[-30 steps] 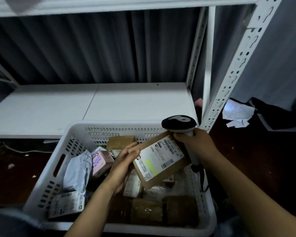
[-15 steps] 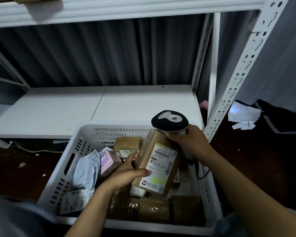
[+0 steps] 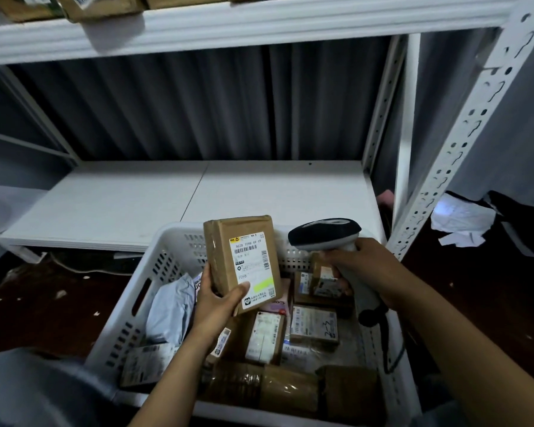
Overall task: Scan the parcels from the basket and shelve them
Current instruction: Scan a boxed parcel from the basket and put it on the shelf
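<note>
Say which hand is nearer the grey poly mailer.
Left. The left hand is beside the grey poly mailer; the right hand, holding the scanner, is across the basket.

Brown parcels (image 3: 99,6) sit on the upper shelf (image 3: 259,23); paper scraps (image 3: 460,221) litter the floor (image 3: 43,303).

Level: dim overall; shelf (image 3: 259,192) and basket (image 3: 179,238) rim are the brightest surfaces.
Source: cannot tell; upward-facing white surfaces catch the most light.
Shadows: floor (image 3: 43,303) at 9 and 3 o'clock near black; parcels (image 3: 290,389) at 6 o'clock murky.
Glare: bluish patch on paper (image 3: 457,214), 3 o'clock.
Focus: label (image 3: 252,266) sharp at centre; grey shape (image 3: 37,392) at 7 o'clock blurred.
Distortion: upright (image 3: 475,118) at 2 o'clock leans, wide-angle.
</note>
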`<state>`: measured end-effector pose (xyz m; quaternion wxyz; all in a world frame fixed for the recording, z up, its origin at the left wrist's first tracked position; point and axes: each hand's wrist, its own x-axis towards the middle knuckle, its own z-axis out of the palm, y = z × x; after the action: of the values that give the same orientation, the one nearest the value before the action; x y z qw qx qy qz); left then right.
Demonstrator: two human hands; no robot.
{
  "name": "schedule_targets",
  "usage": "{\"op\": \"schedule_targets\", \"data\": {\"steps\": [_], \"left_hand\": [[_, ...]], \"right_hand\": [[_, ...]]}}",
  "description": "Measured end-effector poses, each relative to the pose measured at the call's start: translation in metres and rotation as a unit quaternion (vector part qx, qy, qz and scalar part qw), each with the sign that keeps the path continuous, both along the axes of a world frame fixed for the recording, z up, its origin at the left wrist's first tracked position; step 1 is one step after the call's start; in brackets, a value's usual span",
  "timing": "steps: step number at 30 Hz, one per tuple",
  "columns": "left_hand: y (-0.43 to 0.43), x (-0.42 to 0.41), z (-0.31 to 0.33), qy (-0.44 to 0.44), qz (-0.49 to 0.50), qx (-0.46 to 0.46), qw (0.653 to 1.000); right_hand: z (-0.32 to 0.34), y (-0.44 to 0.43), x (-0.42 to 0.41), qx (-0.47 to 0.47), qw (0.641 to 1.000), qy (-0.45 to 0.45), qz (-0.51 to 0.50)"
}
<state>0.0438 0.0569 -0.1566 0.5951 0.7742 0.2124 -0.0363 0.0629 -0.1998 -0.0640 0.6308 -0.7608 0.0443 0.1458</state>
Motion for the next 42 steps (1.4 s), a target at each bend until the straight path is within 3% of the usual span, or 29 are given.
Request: {"op": "schedule_targets", "data": {"steps": [17,22,25,29,34,42], "left_hand": [[-0.01,0.007,0.006,-0.021,-0.002,0.012,1.0],[-0.008,0.004,0.01,-0.038,-0.001,-0.032,0.999],[-0.003,0.0,0.017,-0.034,0.002,-0.105,0.994],[0.004,-0.006,0.047,0.002,-0.007,-0.218,0.976],[0.011,-0.011,0.108,-0.011,-0.053,-0.273,0.961],[0.022,-0.02,0.21,-0.103,-0.107,-0.243,0.959]], "right_hand": [[0.005,0.004,0.005,0.008,1.0,0.018,-0.01],[0.008,0.008,0.004,-0.003,1.0,0.008,-0.015],[0.009,0.014,0.003,0.012,0.999,-0.017,-0.037],[0.018,0.033,-0.006,0.034,0.995,-0.056,-0.072],[0.035,0.056,-0.022,0.053,0.987,-0.109,-0.11],[0.144,0.083,-0.04,0.1,0.958,-0.228,-0.14]]}}
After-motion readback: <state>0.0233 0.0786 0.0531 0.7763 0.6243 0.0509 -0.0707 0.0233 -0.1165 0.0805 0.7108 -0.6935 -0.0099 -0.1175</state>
